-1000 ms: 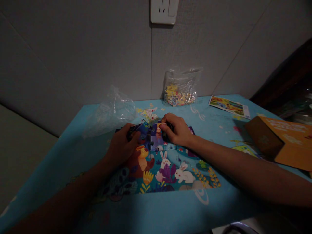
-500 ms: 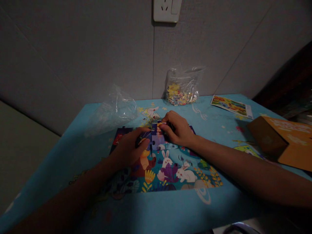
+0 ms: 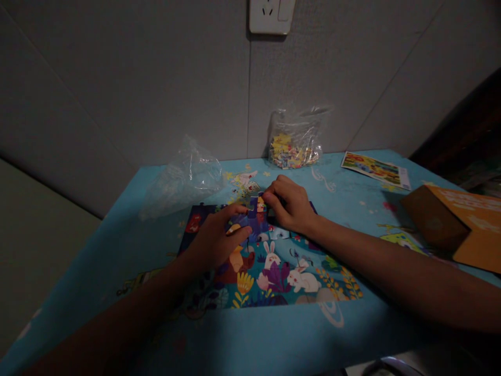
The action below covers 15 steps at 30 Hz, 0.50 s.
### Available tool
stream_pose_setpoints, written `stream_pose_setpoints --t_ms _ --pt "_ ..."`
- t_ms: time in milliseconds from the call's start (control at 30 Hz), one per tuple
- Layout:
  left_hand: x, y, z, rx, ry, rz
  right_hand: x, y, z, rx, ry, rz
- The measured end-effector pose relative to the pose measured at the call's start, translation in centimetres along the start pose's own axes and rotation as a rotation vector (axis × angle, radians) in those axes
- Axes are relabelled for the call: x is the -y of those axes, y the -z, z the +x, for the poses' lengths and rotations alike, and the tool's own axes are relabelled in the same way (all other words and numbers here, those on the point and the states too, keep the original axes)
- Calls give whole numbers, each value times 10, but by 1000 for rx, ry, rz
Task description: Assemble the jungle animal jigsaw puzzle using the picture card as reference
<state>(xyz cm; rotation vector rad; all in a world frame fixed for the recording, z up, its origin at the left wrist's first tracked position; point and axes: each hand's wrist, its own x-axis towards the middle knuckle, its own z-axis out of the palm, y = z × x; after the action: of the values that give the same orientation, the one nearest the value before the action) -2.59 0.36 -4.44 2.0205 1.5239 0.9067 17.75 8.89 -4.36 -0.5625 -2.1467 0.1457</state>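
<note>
A jigsaw puzzle (image 3: 274,282) with white rabbits, flowers and a dark blue upper part lies on the table, largely joined. At its upper edge, my right hand (image 3: 289,203) is curled, thumb and fingers closed at the side of a small puzzle piece (image 3: 260,203) with an orange patch. My left hand (image 3: 219,232) rests over the puzzle's left half. Its thumb and forefinger are apart, their tips near the blue pieces left of that piece, and I see nothing held between them. Both hands hide parts of the puzzle beneath.
A crumpled clear plastic bag (image 3: 183,180) lies at the back left. Against the wall stands a clear bag of loose puzzle pieces (image 3: 291,151). A picture card (image 3: 376,169) and an open orange box (image 3: 462,224) are on the right of the blue patterned tablecloth (image 3: 266,339).
My right fingertips have shifted slightly off the top of the orange-patched piece to its right side. My left thumb and forefinger still straddle the blue pieces. The view has moved slightly.
</note>
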Motion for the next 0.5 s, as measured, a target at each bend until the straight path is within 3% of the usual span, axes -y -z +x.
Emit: stream_pose_setpoints --t_ms 300,500 --pt "4 -5 -1 -32 -78 9 2 -2 -1 -41 0 -1" --pt "1 -9 -4 -9 -190 118 4 -4 -2 1 29 65"
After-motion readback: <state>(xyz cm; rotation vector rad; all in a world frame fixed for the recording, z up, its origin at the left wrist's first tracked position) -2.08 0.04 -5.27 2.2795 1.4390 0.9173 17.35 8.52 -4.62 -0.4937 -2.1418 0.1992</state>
